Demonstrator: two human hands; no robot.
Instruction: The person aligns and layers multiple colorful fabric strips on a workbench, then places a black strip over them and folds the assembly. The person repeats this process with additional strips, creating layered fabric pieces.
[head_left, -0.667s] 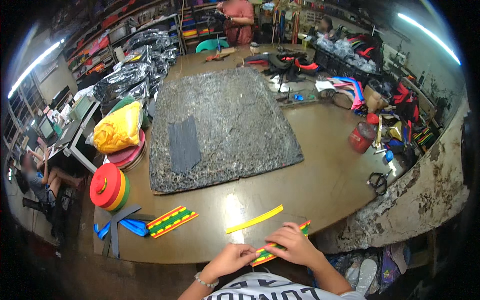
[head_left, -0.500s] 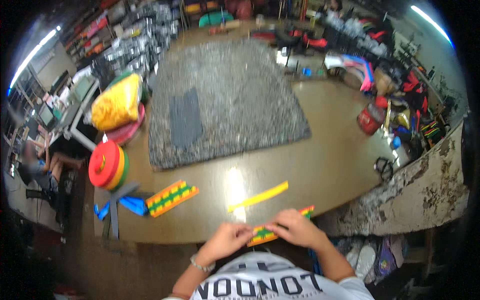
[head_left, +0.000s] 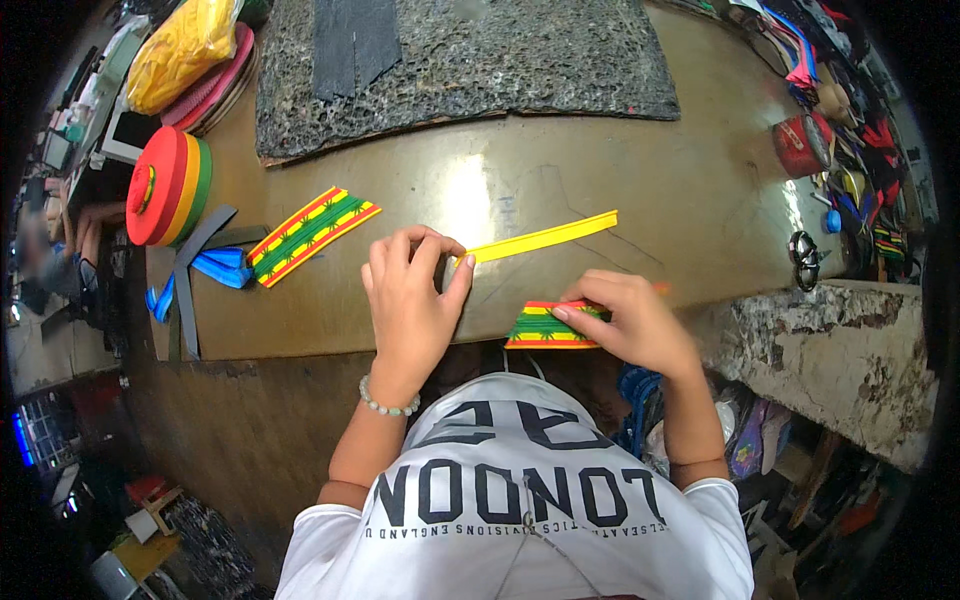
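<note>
Along the near edge of the bench (head_left: 300,325), left hand (head_left: 408,290) is pinching the yellow strip (head_left: 545,236) by its left end, right hand (head_left: 637,320) is holding the band (head_left: 540,329); both probably feeling light, bendy, ends suiting best.

The right hand's grip (head_left: 635,320) hid part of the leaf-patterned band (head_left: 548,325). The left hand's grip (head_left: 408,300) covered the left end of the yellow strip (head_left: 545,237); whether it pinched or merely touched it could not be told. The picture's upper edge cut off the rough dark board (head_left: 520,70) and the grey sheet (head_left: 335,50) on it. A dark grey strip (head_left: 185,275) hid a stretch of the blue strap (head_left: 225,265). At far left, a person (head_left: 40,240) was blurred.
</note>
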